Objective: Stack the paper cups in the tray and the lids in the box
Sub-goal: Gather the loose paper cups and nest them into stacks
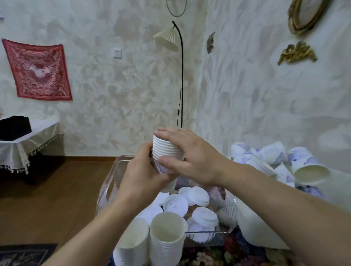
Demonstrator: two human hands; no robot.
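Both hands, left (143, 176) and right (191, 156), wrap my cup stack (165, 150) above the lid box (212, 229); light, crushable paper, so grip the sides gently.

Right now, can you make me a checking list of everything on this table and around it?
Surface: floral patterned tablecloth.
Job's things: nested stack of white paper cups held up; two more upright white cup stacks; round white plastic lids in clear plastic box; loose printed paper cups piled at right.
Clutter: nothing seen.
Hands: left hand grips stack's base; right hand holds its top.
Cables: black lamp cord.
Surroundings: red wall cloth, side table.
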